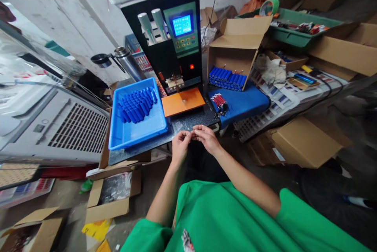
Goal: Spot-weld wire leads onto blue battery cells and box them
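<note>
Small piece (pixel 193 134): pinched between the fingertips of both hands, in front of the black machine (pixel 171 48) and just off the near edge of its table (pixel 188 120). Too small to make out kind or colour.

Left hand (pixel 180 147): fingers drawn narrow, thumb and forefinger closed on one end of the piece. Right hand (pixel 207 137): likewise narrow, closed on the other end, fingertips nearly touching those of the left. Both raised clear of the table.

Step in hand, by judgement: fine fingering of the piece before the machine, with nothing yet laid on the orange plate (pixel 182 102) at the foot of the machine. Next move, by judgement: called for a steady two-handed pinch and a careful carry forward to the machine, since so small a piece could slip and drop off the table edge.

Other items, placed from the machine:
- Blue tray (pixel 138 134), to its left, touching the orange plate; held a block of blue cylinders (pixel 136 106) lying side by side.
- Open carton (pixel 235 48), to its right; held a row of like cylinders (pixel 226 78).
- Blue pad (pixel 244 105), to its right and nearer than the carton; bore a bundle of red-tipped wires (pixel 218 102).
- Steel flask (pixel 128 61), to its left and behind the tray.
- Green bin (pixel 294 36), well off to its right, behind the carton.
</note>
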Tool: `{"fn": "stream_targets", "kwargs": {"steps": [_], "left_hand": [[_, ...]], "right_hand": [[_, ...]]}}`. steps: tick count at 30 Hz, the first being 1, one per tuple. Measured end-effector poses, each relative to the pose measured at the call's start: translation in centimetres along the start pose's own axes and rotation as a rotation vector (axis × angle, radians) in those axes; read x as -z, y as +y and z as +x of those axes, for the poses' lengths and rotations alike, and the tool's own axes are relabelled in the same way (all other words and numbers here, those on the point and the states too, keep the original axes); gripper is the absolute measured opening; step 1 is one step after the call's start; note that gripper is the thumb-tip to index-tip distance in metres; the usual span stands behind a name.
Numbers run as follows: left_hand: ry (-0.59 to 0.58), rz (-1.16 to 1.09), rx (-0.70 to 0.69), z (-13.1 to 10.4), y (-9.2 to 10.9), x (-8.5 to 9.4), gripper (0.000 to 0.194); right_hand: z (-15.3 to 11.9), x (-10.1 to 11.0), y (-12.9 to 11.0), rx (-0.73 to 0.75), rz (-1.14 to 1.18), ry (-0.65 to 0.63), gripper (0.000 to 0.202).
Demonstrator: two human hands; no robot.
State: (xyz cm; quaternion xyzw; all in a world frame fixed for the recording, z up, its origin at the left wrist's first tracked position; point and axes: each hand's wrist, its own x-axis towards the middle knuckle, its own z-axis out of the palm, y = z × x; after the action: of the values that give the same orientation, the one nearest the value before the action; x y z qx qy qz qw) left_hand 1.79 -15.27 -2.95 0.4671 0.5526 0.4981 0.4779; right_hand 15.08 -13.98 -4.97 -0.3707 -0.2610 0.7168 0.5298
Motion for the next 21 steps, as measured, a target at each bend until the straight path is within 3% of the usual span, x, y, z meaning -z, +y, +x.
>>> {"fn": "stream_targets", "kwargs": {"steps": [9,14,18,21], "left_hand": [[-0.044,-0.016,0.09,0.1,0.5,0.3,0.029],[-0.009,0.042,0.011,-1.1,1.2,0.9,0.03],[0.148,0.24,-0.244,0.0,3.0,4.0,0.025],[0.252,0.617,-0.396,3.6,4.8,8.1,0.019]], "right_hand": [[0.2,-0.1,-0.6,0.088,-0.303,-0.072,0.028],[0.2,0.0,-1.5,0.179,-0.457,-0.077,0.027],[2.1,0.3,-3.2,0.391,-0.506,0.024,0.027],[3.9,0.8,-3.9,0.518,-0.571,0.076,0.026]]}}
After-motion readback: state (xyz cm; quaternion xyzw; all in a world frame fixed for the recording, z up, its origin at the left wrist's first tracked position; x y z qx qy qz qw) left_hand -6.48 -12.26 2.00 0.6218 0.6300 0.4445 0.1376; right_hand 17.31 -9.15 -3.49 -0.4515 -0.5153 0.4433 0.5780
